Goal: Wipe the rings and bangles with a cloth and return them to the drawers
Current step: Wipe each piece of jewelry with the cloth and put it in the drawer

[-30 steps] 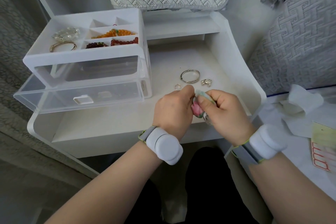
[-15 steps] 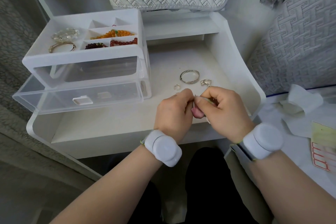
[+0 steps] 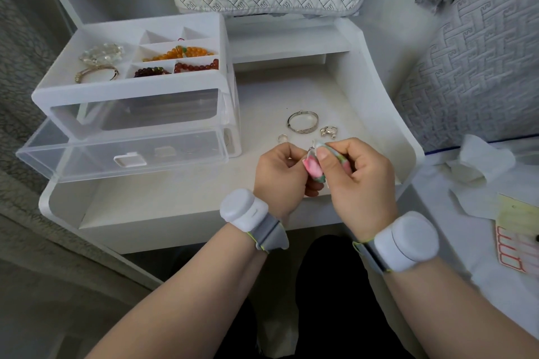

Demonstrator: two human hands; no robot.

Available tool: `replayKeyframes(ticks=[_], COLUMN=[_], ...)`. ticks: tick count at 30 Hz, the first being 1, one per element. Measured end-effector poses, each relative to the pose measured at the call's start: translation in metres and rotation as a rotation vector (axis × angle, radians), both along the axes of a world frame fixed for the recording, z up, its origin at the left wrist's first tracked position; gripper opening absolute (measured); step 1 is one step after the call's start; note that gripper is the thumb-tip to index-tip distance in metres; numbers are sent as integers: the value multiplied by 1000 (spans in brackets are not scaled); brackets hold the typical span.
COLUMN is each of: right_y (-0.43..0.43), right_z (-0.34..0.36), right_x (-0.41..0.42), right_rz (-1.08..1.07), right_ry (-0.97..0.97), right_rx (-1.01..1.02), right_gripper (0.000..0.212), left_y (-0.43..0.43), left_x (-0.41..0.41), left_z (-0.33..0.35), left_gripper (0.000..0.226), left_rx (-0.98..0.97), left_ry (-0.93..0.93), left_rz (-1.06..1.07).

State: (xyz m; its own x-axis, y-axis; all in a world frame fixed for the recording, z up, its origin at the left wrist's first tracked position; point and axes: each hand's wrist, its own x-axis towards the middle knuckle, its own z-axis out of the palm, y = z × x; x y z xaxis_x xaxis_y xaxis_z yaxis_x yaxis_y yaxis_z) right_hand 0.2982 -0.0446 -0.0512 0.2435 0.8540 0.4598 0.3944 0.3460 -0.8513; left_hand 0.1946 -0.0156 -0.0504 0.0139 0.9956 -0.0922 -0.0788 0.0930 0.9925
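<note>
Hands unmoved above the counter (image 3: pixel 175 198). Left hand (image 3: pixel 280 173) pinches a ring (image 3: pixel 311 150); right hand (image 3: pixel 360 181) grips the cloth (image 3: pixel 313 168), now more exposed.

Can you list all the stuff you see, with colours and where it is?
desk: one, white, centre
drawer box: one, white and clear, left on desk, bottom drawer open
bead bracelets: three, orange, red, dark, top tray
clear bracelet: one, see-through, top tray
gold bangle: one, gold, top tray
silver bangle: one, silver, on desk
small ring: one, silver, left of silver bangle
charm: one, silver, right of silver bangle
tissue: one, white, far right
cloth: one, pink and green, in right hand
silver piece: one, mostly hidden, pinched by left hand
wrist bands: two, white, on wrists
hands: two, left and right, over desk
</note>
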Motion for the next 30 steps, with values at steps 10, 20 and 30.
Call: replayKeyframes(ticks=[10,20,30], right_y=[-5,-3,-2], right_z=[6,-5,18], right_x=[1,17,21], right_rz=[185,544,604], right_ry=[206,582,442], right_rx=[37,-123,-282], right_gripper=[22,27,23], left_y=[-4,-6,-6], left_x=[4,-12,-20], left_z=[7,10,6], left_gripper=[6,17,8], left_rx=[-217,656,1130], left_ry=[-241,518,944], left_rz=[-89,152,141])
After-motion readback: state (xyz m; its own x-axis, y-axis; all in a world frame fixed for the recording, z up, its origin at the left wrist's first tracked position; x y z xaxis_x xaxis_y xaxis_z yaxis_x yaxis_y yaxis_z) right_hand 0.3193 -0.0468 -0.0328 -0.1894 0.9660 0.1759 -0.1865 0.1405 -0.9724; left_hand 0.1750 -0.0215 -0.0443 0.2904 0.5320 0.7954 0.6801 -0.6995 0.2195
